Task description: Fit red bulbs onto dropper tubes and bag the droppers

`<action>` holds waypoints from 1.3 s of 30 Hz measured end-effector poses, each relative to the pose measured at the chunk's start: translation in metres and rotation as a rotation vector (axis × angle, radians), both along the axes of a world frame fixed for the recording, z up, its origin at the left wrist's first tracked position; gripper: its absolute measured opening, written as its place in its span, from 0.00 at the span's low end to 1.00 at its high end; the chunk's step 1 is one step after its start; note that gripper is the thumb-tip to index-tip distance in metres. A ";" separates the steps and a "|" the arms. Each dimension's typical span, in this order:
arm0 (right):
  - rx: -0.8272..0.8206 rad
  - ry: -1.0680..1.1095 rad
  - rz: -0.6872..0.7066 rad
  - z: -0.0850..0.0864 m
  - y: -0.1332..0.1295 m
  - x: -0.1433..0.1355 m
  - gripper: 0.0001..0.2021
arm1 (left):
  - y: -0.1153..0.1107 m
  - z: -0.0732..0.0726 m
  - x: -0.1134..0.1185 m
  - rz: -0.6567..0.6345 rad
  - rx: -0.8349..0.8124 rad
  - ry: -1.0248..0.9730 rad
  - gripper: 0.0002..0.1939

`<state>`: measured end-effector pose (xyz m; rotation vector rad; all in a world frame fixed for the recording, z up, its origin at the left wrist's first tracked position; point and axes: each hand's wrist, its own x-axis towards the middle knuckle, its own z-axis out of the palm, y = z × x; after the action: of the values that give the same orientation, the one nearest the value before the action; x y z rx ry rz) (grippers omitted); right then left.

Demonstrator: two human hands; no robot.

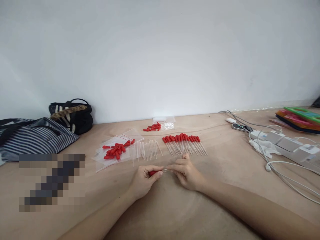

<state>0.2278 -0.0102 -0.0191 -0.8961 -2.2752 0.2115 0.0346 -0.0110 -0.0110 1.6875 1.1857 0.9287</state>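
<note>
Brown desk (215, 206) against pale wall | left hand (143, 181) is pinching red bulb (152, 173), right hand (186, 171) is meeting it at the clear tube | keeping both coaxial is likely preventing cracks

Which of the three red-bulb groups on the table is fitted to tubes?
The row just beyond the right hand; the left pile and the far pile lie loose.

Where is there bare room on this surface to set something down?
Bare: from the red-topped droppers rightward to the white chargers; also between the left forearm and right forearm. Crowded: the middle, with loose red bulbs, thin clear tubes and plastic bags, and the right side, with chargers and cables. Pixelated patch: unclear.
</note>
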 end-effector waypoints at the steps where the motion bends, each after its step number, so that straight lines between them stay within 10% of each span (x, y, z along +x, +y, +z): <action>1: -0.002 0.007 -0.001 0.000 0.000 -0.001 0.16 | 0.000 0.000 0.000 0.005 0.004 0.001 0.11; 26: 0.020 -0.135 -0.013 0.008 0.003 -0.007 0.09 | 0.006 0.002 -0.003 -0.008 0.004 0.069 0.12; 31: 0.151 -0.195 -0.121 0.005 0.004 -0.004 0.08 | 0.011 0.005 -0.016 -0.029 0.216 0.237 0.18; 39: -0.178 0.025 -0.504 0.015 0.046 0.018 0.08 | 0.043 0.030 -0.084 0.343 0.495 0.805 0.15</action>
<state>0.2453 0.0353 -0.0039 -1.5135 -1.9520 0.1980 -0.0491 0.0320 0.0191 2.4290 1.9323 0.7930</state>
